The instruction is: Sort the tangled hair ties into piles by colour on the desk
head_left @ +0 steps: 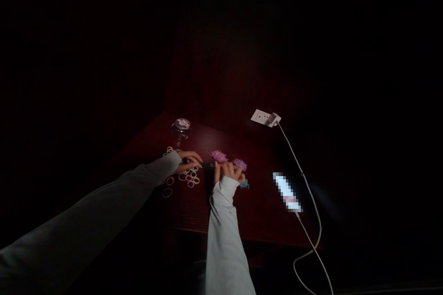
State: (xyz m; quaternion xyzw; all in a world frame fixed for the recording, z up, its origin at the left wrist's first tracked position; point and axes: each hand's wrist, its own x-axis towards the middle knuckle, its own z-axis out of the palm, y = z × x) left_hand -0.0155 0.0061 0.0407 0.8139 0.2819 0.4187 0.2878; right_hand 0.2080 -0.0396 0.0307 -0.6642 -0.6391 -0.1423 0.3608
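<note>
My left hand (188,158) rests over a spread of pastel ring-shaped bands (191,176), which look like small hair ties. Its fingers are stretched out, and I see nothing held in them. To its right, my right hand (229,171), with a ring on one finger, lies palm down on the table. Its fingers are bent and apart, with nothing visible in them. Just beyond that hand sit a pink pile (218,156) and a purple pile (240,164) of thin strands or tiny bands. A blue pile (244,184) shows partly beside its wrist.
A clear jar (180,130) with a patterned lid stands on the dark red table (194,214) behind my left hand. At the right lies a lit, blurred phone (287,192) on a white cable (313,189). The cable leads to a charger (274,120) in a white socket (260,116).
</note>
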